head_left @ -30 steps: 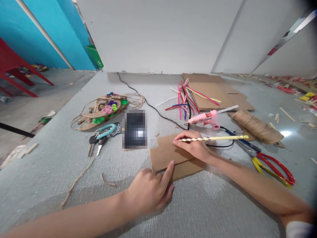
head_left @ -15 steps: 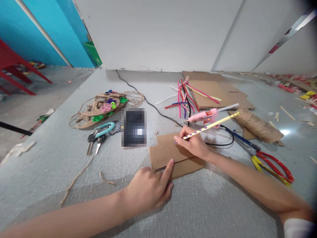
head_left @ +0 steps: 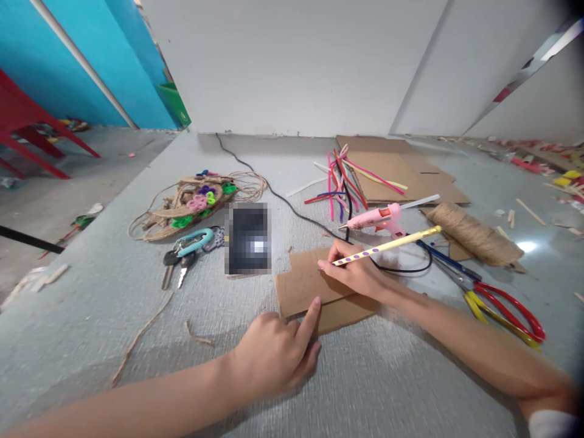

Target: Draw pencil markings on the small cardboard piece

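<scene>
My right hand (head_left: 353, 267) grips a yellow pencil (head_left: 385, 246) with purple dots, its tip down at a piece of brown cardboard (head_left: 298, 286). The pencil slants up to the right. My left hand (head_left: 278, 347) is open and holds nothing; its index finger is stretched out and presses the cardboard's near edge, while the other fingers bend. Under that edge a second cardboard piece (head_left: 342, 316) sticks out towards me. Just beyond my right hand lies a pink hot glue gun (head_left: 376, 218) with a clear glue stick in its back.
Bundled pipe cleaners (head_left: 340, 179) lie by cardboard sheets (head_left: 387, 161) at the back. On the right are a twine roll (head_left: 474, 234) and scissors (head_left: 511, 310). To the left are a blurred-out dark device (head_left: 247, 238), keys (head_left: 182, 261) and a twine coil with flowers (head_left: 191, 204). A black cord (head_left: 287, 201) crosses the surface.
The pencil has tilted lower and its tip has shifted slightly left over the cardboard. My left finger stays on the edge. The whole view has dipped a little.
</scene>
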`<control>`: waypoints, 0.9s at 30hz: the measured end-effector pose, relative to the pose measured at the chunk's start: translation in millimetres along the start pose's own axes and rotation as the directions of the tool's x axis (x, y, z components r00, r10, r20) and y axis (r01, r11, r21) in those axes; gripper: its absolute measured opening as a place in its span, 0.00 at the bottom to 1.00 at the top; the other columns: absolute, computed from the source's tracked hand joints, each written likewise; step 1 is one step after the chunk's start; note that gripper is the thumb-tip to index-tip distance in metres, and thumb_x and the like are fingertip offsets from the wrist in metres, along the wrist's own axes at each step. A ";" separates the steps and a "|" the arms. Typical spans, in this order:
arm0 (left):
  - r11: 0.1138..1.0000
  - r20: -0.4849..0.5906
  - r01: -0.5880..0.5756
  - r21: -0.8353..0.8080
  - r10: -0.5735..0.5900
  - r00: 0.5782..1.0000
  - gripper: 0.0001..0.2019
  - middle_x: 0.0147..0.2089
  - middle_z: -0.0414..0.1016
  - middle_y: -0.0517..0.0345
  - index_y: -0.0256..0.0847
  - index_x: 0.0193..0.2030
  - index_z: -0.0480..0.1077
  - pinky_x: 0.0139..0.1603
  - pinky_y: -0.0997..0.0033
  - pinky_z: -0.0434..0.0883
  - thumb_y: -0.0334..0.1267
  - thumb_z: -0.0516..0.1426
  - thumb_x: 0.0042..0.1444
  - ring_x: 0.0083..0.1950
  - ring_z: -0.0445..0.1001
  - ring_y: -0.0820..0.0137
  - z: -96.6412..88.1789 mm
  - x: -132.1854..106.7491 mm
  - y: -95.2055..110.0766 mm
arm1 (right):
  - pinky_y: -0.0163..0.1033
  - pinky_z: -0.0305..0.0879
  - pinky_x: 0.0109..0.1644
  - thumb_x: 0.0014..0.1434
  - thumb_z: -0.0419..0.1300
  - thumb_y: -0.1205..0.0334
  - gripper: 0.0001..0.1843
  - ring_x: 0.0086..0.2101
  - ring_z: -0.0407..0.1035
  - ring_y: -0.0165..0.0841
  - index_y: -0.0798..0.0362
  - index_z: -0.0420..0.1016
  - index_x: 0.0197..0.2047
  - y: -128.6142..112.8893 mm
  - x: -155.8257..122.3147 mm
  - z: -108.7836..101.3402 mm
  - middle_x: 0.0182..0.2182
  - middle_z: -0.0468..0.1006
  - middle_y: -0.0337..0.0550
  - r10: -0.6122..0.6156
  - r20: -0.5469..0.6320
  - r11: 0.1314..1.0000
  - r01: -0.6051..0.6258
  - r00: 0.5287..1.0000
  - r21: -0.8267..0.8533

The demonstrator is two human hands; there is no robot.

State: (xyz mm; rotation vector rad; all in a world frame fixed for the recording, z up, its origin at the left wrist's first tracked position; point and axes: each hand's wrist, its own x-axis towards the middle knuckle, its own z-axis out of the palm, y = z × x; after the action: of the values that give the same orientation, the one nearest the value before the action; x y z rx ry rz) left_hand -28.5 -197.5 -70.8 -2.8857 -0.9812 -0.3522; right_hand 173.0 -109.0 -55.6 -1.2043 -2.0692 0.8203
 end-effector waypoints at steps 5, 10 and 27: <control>1.000 0.007 -0.007 0.006 0.006 1.000 0.25 0.20 0.70 0.61 0.19 0.59 0.55 0.12 0.62 0.66 0.38 0.45 0.61 0.15 0.67 0.65 -0.7 0.6 0.0 | 0.32 0.52 0.26 0.57 0.58 0.59 0.14 0.21 0.56 0.24 0.52 0.59 0.24 1.3 -0.5 -0.2 0.18 0.63 0.31 0.017 0.002 1.000 -0.018 1.000 0.008; 1.000 -0.002 -0.007 0.011 0.007 1.000 0.25 0.21 0.70 0.61 0.20 0.59 0.55 0.12 0.63 0.65 0.38 0.45 0.61 0.15 0.68 0.65 -0.9 -0.4 0.5 | 0.33 0.52 0.27 0.57 0.58 0.59 0.14 0.22 0.58 0.25 0.52 0.60 0.24 0.0 -0.3 -1.4 0.19 0.65 0.32 0.012 0.039 1.000 -0.012 0.999 0.003; 1.000 0.016 -0.005 0.002 0.004 1.000 0.24 0.21 0.71 0.61 0.20 0.60 0.53 0.13 0.65 0.65 0.37 0.44 0.61 0.15 0.68 0.66 -0.8 -1.0 -0.2 | 0.33 0.51 0.26 0.56 0.58 0.59 0.13 0.21 0.56 0.24 0.52 0.60 0.24 2.4 1.4 -2.6 0.19 0.63 0.32 0.036 0.072 0.999 -0.037 0.997 0.016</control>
State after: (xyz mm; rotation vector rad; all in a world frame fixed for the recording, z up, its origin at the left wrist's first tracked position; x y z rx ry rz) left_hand -29.6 -198.0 -70.3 -2.8932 -0.9768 -0.3290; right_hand 175.7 -106.2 -55.5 -1.2226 -2.0982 0.9092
